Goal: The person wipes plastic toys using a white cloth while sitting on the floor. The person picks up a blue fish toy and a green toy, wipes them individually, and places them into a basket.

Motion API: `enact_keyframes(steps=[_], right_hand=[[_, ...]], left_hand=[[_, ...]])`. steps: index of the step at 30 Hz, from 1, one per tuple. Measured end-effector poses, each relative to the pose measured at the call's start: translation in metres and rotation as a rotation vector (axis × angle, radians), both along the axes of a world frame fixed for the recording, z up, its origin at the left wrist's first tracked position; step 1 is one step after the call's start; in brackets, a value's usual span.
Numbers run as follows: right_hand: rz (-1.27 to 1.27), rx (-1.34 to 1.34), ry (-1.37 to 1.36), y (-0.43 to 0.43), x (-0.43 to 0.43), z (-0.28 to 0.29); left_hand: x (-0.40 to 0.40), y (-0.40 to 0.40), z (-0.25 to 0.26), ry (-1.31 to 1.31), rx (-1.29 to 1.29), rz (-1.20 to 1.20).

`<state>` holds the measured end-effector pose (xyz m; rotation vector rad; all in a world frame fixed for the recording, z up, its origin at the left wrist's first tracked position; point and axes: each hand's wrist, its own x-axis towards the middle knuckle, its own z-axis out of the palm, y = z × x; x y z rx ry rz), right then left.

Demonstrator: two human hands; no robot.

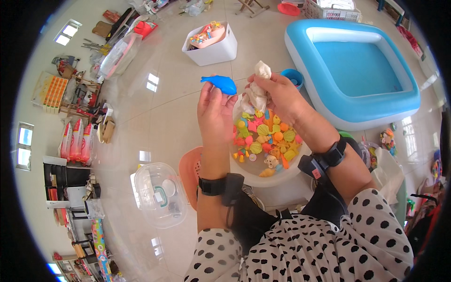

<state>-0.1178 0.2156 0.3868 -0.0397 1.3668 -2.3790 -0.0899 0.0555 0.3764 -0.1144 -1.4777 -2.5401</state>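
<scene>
A blue plastic toy fish (222,85) is pinched upright between the thumb and fingers of my left hand (217,109). Beside it, my right hand (280,90) grips a crumpled white cloth (256,98), part of which sticks up above the thumb. Both hands are raised over the far side of a round whitish basin (262,181). Many small colourful plastic toys (262,130), among them shells and starfish shapes, lie in the basin. The cloth and the toy fish are apart.
A light blue inflatable pool (352,109) stands at the right, with a small blue bucket (293,75) by its edge. Ahead is a white bin (218,53) holding toys. A clear plastic container (162,211) and an orange-pink basket (188,176) sit left of the basin.
</scene>
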Motion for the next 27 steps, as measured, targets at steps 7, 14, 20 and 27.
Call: enact_keyframes(steps=[7,14,20,27], right_hand=[[0.031,0.073,-0.004,0.006,-0.006,-0.004],[0.040,-0.009,-0.065,-0.004,0.004,-0.003],[0.124,0.037,-0.029,0.001,-0.002,-0.010],[-0.069,0.178,0.120,0.003,-0.001,0.004]], left_hand=[[0.002,0.003,-0.003,0.060,-0.007,-0.161],[0.004,0.012,0.001,0.084,-0.217,-0.160],[0.005,0.010,0.004,0.133,-0.150,-0.144],[0.006,0.003,0.007,0.211,-0.327,-0.039]])
